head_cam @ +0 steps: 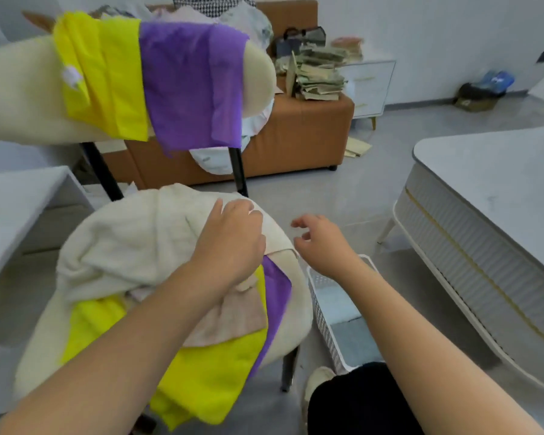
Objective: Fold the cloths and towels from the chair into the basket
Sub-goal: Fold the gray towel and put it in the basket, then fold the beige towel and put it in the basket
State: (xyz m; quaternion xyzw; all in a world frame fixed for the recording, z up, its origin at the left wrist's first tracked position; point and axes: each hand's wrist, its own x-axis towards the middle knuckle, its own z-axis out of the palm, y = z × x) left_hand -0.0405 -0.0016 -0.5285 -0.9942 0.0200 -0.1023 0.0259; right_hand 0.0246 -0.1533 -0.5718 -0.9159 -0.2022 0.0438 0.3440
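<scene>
A cream chair [292,328] holds a heap of cloths: a cream towel [123,243] on top, a beige cloth [233,318], a yellow cloth [214,372] and a purple cloth [277,293] beneath. My left hand [233,240] grips the far right edge of the cream towel. My right hand [321,240] hovers just right of the chair with loosely curled fingers, holding nothing. A white perforated basket [322,321] stands on the floor right of the chair with folded pale and grey cloths inside. A yellow cloth [107,80] and a purple cloth [192,86] hang over the chair back.
A brown sofa [296,133] behind the chair carries a stack of papers [318,76]. A white table [500,189] fills the right side, another white surface [16,208] the left. Grey floor lies between. My dark-clad knee [358,400] is below the basket.
</scene>
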